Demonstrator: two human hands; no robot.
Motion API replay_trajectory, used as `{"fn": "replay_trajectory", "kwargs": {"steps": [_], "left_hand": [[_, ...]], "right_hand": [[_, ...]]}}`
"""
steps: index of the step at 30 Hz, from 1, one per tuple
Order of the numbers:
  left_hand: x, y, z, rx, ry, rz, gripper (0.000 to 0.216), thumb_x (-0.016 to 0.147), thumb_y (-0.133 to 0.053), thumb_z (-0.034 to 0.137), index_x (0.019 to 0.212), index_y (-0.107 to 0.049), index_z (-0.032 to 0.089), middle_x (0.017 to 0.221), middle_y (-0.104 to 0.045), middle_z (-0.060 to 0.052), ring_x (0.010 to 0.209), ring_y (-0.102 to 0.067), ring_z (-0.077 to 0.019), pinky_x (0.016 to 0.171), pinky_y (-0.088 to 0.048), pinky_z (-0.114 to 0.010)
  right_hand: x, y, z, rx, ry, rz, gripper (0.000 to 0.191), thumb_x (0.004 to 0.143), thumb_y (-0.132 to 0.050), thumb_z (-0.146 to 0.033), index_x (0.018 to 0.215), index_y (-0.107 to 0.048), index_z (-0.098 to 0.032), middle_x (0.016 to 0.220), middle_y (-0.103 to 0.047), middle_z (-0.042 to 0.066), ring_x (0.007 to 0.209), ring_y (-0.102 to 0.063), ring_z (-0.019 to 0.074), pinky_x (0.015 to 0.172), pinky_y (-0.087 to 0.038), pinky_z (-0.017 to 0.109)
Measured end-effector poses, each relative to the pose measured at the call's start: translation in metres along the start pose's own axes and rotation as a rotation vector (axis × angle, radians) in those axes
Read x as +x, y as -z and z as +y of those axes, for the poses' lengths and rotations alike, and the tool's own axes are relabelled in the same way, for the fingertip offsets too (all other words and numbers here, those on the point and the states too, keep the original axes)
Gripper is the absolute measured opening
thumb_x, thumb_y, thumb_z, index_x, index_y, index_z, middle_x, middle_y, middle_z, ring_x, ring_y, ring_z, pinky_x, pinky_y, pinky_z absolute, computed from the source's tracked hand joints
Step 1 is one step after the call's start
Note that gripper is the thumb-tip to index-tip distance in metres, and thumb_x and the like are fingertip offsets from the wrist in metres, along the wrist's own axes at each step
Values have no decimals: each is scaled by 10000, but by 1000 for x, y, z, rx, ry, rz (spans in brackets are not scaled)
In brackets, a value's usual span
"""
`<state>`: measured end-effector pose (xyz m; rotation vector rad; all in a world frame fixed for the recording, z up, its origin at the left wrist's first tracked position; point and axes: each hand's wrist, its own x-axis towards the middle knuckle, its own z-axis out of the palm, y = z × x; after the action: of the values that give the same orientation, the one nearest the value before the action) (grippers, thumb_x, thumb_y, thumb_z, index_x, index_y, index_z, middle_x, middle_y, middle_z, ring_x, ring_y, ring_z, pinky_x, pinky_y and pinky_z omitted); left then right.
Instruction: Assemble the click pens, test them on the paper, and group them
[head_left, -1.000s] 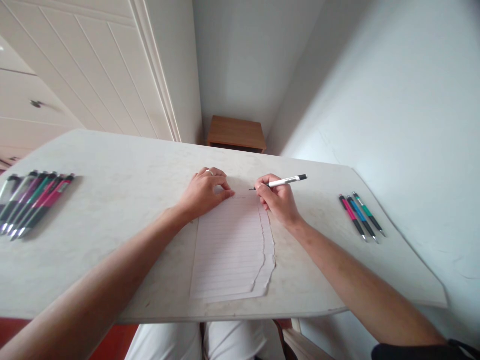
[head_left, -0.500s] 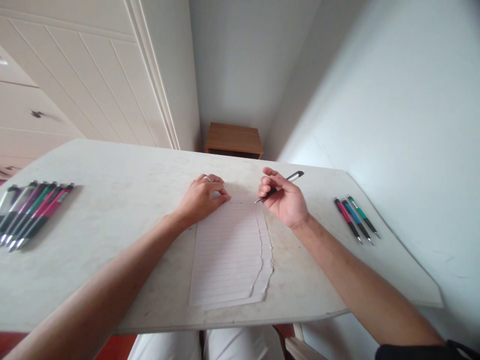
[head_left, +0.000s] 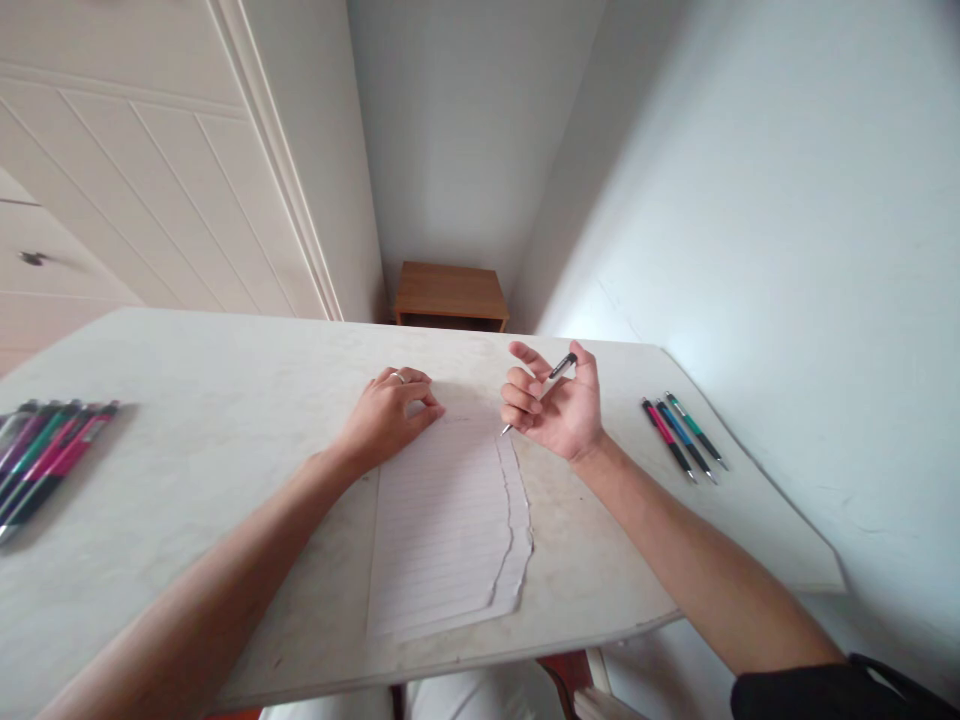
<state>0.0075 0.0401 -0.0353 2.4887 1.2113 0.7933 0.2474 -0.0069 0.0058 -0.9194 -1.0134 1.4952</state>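
Observation:
Two overlapping sheets of lined paper [head_left: 442, 530] with torn right edges lie on the white table [head_left: 247, 400], faint writing near the top. My left hand [head_left: 394, 412], a ring on one finger, rests at their upper left corner with thumb and forefinger tips together on the paper. A white and black pen [head_left: 558, 372] is in my right hand [head_left: 559, 410], above the upper right of the sheets. That palm is turned up, fingers curled around the pen, the thumb by its top end and the forefinger raised. The pen's metal tip points down to the left.
Several colored pens [head_left: 56, 455] lie in a row at the table's left. Toward the right edge lie a pink pen [head_left: 667, 440], a blue pen [head_left: 685, 440] and a green pen [head_left: 696, 428]. A small wooden cabinet [head_left: 451, 290] stands beyond the far edge; a wall [head_left: 787, 250] runs along the right.
My right hand has rolled palm up, the pen's top end moving toward the thumb. My left hand stays on the paper. The whole view has shifted slightly.

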Motion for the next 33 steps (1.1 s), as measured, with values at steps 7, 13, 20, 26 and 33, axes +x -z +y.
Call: {"fn": "replay_trajectory", "kwargs": {"steps": [7, 13, 20, 26, 33], "left_hand": [[0, 1, 1, 5, 4, -3, 221, 866, -572, 373, 790, -716, 223, 1118, -683, -82, 1024, -600, -255, 957, -464, -430], [0, 2, 0, 14, -24, 3, 222, 864, -567, 384, 775, -704, 234, 1104, -693, -89, 1024, -606, -273, 949, -476, -455], [2, 3, -2, 0, -36, 11, 235, 852, -557, 403, 761, -707, 247, 1088, -707, -95, 1014, -619, -286, 928, -490, -467], [3, 2, -4, 15, -32, -14, 319, 847, -520, 446, 792, -733, 214, 1105, -701, -118, 1029, -615, -306, 947, -478, -485], [3, 3, -4, 27, -25, -20, 341, 853, -505, 461, 806, -735, 214, 1115, -701, -116, 1037, -615, -317, 940, -482, -492]], "right_hand": [[1, 2, -1, 25, 38, -25, 749, 836, -269, -794, 1126, -661, -225, 584, -341, -41, 498, -239, 132, 468, -297, 270], [4, 0, 2, 176, -17, -67, 558, 919, -354, -651, 1098, -657, -217, 638, -455, -22, 505, -307, 121, 490, -321, 250], [12, 11, 1, 353, -142, -107, 301, 927, -484, -413, 1054, -645, -192, 740, -577, -13, 525, -399, 91, 497, -334, 224], [17, 24, 2, -241, -31, 43, 347, 748, -700, -494, 865, -662, -170, 745, -642, 11, 590, -515, 108, 534, -360, 234], [17, 44, 3, -864, 123, 82, 402, 764, -663, -515, 606, -534, -168, 549, -440, -58, 521, -384, 83, 512, -257, 236]]}}
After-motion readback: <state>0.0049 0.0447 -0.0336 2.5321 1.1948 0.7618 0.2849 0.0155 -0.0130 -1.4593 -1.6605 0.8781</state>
